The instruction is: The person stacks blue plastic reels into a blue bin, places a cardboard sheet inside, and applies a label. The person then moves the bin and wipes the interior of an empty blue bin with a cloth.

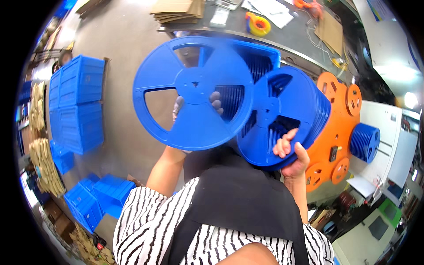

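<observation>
My left hand holds up a single large blue plastic reel; its fingers show through the cut-outs behind the disc. My right hand grips the lower rim of a thick stack of the same blue reels, held on edge just right of the single reel and partly behind it. A blue crate with more reels stands behind both. My striped sleeves and black apron fill the lower middle.
An orange machine plate with round discs and a blue reel spool sits at right. Stacked blue crates stand at left and lower left on the grey floor. A table at the top carries cardboard, papers and tape rolls.
</observation>
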Demonstrator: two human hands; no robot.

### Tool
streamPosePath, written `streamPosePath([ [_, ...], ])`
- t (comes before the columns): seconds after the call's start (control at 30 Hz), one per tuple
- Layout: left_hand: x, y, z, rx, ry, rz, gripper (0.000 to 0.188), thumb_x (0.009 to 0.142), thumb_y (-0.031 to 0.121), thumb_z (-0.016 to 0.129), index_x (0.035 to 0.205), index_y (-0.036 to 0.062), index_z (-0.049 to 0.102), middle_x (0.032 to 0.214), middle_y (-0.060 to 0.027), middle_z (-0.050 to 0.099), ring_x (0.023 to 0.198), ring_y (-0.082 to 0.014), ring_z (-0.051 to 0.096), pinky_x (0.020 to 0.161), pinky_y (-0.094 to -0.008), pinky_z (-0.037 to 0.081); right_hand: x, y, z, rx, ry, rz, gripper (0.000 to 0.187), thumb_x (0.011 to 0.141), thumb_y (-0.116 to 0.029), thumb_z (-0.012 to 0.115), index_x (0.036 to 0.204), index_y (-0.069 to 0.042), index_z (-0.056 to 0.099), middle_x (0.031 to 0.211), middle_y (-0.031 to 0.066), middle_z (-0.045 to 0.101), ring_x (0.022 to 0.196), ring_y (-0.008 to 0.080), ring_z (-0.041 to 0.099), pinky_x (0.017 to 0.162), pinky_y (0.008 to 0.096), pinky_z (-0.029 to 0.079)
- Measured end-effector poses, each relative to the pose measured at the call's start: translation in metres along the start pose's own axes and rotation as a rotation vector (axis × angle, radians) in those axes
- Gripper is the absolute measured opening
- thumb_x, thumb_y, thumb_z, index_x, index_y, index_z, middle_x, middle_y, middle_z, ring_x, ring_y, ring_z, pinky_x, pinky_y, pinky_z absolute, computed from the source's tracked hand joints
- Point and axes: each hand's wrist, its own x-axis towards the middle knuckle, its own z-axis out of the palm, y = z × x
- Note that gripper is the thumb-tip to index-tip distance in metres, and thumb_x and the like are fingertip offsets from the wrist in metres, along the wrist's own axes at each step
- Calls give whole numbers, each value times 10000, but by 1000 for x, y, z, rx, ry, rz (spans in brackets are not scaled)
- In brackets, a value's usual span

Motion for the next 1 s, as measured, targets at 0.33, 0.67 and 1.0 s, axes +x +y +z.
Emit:
streamPosePath([
  [0.33,-18,5,-15,-138,-140,-7,752,875,472,621,1381,-19,357,1287,-172,494,1187,-286,521,1067,-419,404,-7,-23,-18,230,-106,-110,321,797,-269,683,905,-64,461,585,-26,408,495,87,423,541,275,405],
  [0.67,-27,38,-45,9,-443,233,715,862,403,662,1412,55,368,1353,-208,442,1201,-318,498,1051,-431,424,-15,-39,-32,386,-364,-224,257,849,-241,656,884,-101,442,555,-50,436,459,58,441,510,230,377],
  [1.0,-5,15,-37,489,290,44,428,882,291,657,1187,35,498,1089,-135,619,987,-206,598,928,-339,478,2,-28,-21,373,-262,-201,307,821,-316,635,912,-62,489,590,-30,417,506,94,439,542,270,401],
])
